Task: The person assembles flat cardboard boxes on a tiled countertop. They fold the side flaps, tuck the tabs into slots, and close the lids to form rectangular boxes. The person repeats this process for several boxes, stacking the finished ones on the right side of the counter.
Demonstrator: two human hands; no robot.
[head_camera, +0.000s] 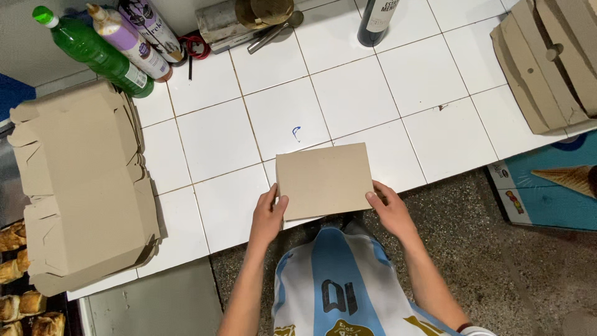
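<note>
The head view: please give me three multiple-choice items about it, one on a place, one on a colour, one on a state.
1. Where does the stack of flat unfolded boxes lie?
A. at the left end of the tiled counter
B. on the floor
C. under the dark bottle

2. What colour is the tilted bottle nearest the top left corner?
A. red
B. green
C. white

3. How is the flat cardboard piece held?
A. by one hand only
B. by no hand
C. by both hands, one at each lower side

Answers:
1 A, the stack rests on the tiles at the left, beside the bottles.
2 B, its body and cap are green.
3 C, the left hand has its grip on the lower left edge and the right hand on the lower right edge.
</note>
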